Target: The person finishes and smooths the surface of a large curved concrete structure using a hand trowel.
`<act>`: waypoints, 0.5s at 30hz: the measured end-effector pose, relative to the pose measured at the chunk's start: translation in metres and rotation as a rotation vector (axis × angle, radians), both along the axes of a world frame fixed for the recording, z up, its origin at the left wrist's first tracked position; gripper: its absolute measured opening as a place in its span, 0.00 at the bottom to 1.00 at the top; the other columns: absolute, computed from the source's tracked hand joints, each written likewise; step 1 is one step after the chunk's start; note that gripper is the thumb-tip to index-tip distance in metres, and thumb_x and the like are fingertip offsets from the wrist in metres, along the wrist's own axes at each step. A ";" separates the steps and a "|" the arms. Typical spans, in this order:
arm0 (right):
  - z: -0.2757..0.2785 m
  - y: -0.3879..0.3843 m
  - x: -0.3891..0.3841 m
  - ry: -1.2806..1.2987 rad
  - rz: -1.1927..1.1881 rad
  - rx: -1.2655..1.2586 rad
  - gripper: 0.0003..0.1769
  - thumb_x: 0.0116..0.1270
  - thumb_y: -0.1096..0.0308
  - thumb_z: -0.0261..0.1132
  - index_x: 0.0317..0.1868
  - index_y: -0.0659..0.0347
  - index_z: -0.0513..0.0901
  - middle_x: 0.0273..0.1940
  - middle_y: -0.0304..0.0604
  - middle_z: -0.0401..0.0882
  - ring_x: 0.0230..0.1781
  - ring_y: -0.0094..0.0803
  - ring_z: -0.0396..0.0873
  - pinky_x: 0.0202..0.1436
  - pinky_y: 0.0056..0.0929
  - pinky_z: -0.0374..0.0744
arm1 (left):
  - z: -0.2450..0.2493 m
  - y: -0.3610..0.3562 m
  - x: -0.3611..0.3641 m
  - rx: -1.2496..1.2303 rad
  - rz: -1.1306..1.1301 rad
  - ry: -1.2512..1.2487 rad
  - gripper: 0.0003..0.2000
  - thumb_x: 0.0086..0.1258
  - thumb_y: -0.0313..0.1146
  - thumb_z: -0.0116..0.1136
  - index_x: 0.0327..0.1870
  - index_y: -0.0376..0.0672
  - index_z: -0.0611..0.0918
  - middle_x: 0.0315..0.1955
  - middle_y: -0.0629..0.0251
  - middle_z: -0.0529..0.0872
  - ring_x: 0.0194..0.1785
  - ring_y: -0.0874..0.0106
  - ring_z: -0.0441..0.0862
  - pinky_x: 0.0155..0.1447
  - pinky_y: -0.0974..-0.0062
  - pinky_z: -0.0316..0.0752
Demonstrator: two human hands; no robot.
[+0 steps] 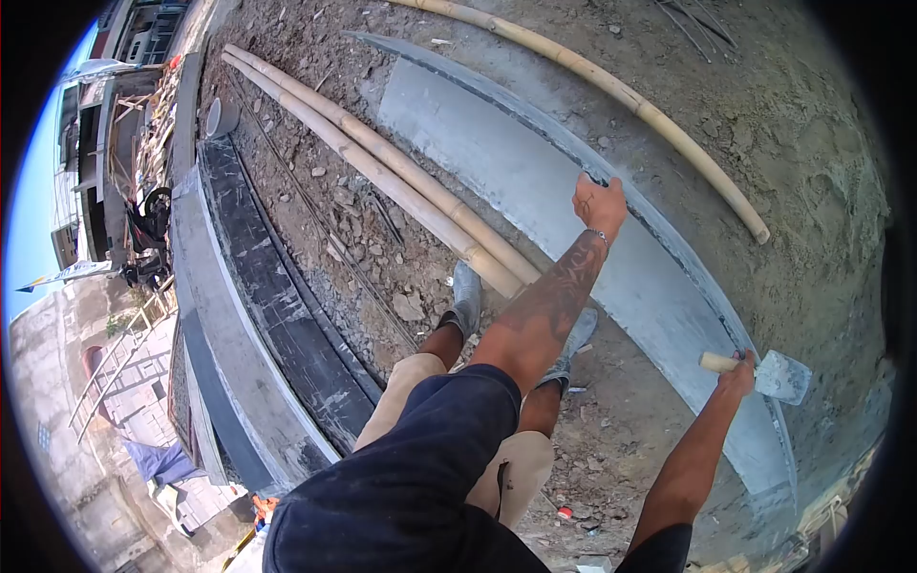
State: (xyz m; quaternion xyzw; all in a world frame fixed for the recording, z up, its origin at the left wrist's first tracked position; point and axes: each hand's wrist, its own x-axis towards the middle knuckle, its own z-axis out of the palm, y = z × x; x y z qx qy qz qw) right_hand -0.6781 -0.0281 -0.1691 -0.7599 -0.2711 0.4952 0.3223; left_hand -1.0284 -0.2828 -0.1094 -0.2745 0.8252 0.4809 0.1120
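Cement ledge (pixel 535 181), three bamboo poles (pixel 401 181) — right hand (pixel 737 374) grips one trowel (pixel 783 375); left hand (pixel 599 205) on ledge, grip unclear.

The floor (pixel 382 248) is rough brown earth strewn with stones and broken lumps of concrete. Across it sweeps a smooth grey curved cement strip (pixel 535 181), its far edge raised as a dark lip. Two long pale bamboo poles (pixel 382 172) lie side by side, touching, on the rubble just beside the strip's near edge. A third, single bamboo pole (pixel 611 91) lies well apart on the sandy ground beyond the strip. Near the paired poles run thin dark steel rods (pixel 315 215). A round grey bucket (pixel 222 116) stands at the far end, beside the black-faced edge wall (pixel 277 306). A small red scrap (pixel 564 513) lies in the dirt.
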 end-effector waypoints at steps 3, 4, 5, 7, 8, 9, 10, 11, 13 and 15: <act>-0.029 -0.001 -0.011 -0.080 0.115 -0.100 0.19 0.65 0.72 0.68 0.52 0.76 0.76 0.49 0.48 0.78 0.45 0.36 0.80 0.46 0.29 0.82 | -0.008 -0.034 0.002 -0.037 0.035 -0.122 0.14 0.57 0.34 0.65 0.38 0.33 0.79 0.36 0.46 0.85 0.45 0.50 0.83 0.52 0.59 0.75; -0.037 -0.001 -0.008 -0.084 0.146 -0.093 0.19 0.64 0.72 0.68 0.50 0.78 0.75 0.48 0.49 0.77 0.43 0.36 0.80 0.43 0.27 0.83 | -0.010 -0.040 0.003 -0.054 0.044 -0.137 0.14 0.57 0.34 0.65 0.38 0.33 0.79 0.36 0.46 0.85 0.45 0.50 0.83 0.52 0.59 0.75; -0.048 0.000 -0.007 -0.080 0.176 -0.079 0.19 0.63 0.73 0.69 0.48 0.80 0.75 0.48 0.50 0.77 0.41 0.36 0.81 0.40 0.26 0.83 | -0.013 -0.040 -0.002 -0.063 0.024 -0.129 0.15 0.57 0.34 0.66 0.39 0.33 0.80 0.38 0.45 0.85 0.46 0.49 0.83 0.52 0.58 0.75; -0.053 -0.003 -0.009 -0.101 0.174 -0.094 0.19 0.64 0.73 0.68 0.49 0.80 0.74 0.49 0.50 0.77 0.42 0.36 0.81 0.41 0.26 0.84 | -0.024 -0.050 0.001 -0.086 0.010 -0.151 0.16 0.56 0.35 0.67 0.39 0.33 0.80 0.39 0.44 0.85 0.47 0.47 0.82 0.53 0.57 0.75; -0.056 0.001 -0.011 -0.098 0.165 -0.087 0.20 0.64 0.73 0.68 0.50 0.80 0.74 0.49 0.50 0.76 0.42 0.36 0.81 0.42 0.26 0.84 | -0.030 -0.051 0.000 -0.113 -0.020 -0.154 0.19 0.56 0.37 0.67 0.42 0.32 0.78 0.41 0.42 0.84 0.48 0.47 0.82 0.55 0.56 0.75; -0.056 0.004 -0.013 -0.103 0.174 -0.090 0.20 0.64 0.73 0.68 0.50 0.80 0.74 0.49 0.50 0.76 0.42 0.36 0.81 0.42 0.26 0.84 | -0.035 -0.052 -0.001 -0.139 -0.048 -0.153 0.22 0.57 0.38 0.67 0.46 0.31 0.77 0.42 0.41 0.83 0.49 0.46 0.81 0.56 0.55 0.75; -0.059 0.005 -0.016 -0.099 0.176 -0.119 0.20 0.64 0.74 0.68 0.50 0.80 0.74 0.50 0.50 0.76 0.43 0.37 0.81 0.43 0.26 0.85 | -0.038 -0.055 -0.002 -0.123 -0.038 -0.168 0.23 0.57 0.39 0.68 0.46 0.31 0.77 0.43 0.40 0.82 0.51 0.45 0.80 0.56 0.54 0.75; -0.063 0.005 -0.011 -0.100 0.174 -0.147 0.20 0.64 0.74 0.68 0.51 0.79 0.74 0.50 0.50 0.76 0.43 0.38 0.81 0.44 0.26 0.85 | -0.036 -0.062 -0.001 -0.129 -0.038 -0.174 0.23 0.57 0.39 0.68 0.46 0.31 0.77 0.43 0.40 0.82 0.51 0.45 0.80 0.56 0.54 0.75; -0.067 0.007 0.000 -0.085 0.206 -0.139 0.20 0.64 0.74 0.68 0.51 0.79 0.73 0.50 0.50 0.76 0.44 0.38 0.81 0.46 0.27 0.85 | -0.034 -0.065 0.000 -0.070 -0.056 -0.218 0.23 0.57 0.40 0.68 0.46 0.30 0.76 0.44 0.40 0.82 0.53 0.45 0.79 0.58 0.54 0.73; -0.074 0.007 0.003 -0.058 0.244 -0.133 0.20 0.64 0.75 0.68 0.52 0.79 0.73 0.51 0.51 0.76 0.45 0.39 0.81 0.47 0.27 0.86 | -0.034 -0.070 0.001 -0.086 -0.053 -0.205 0.23 0.57 0.40 0.68 0.46 0.30 0.76 0.43 0.40 0.82 0.53 0.45 0.79 0.58 0.54 0.73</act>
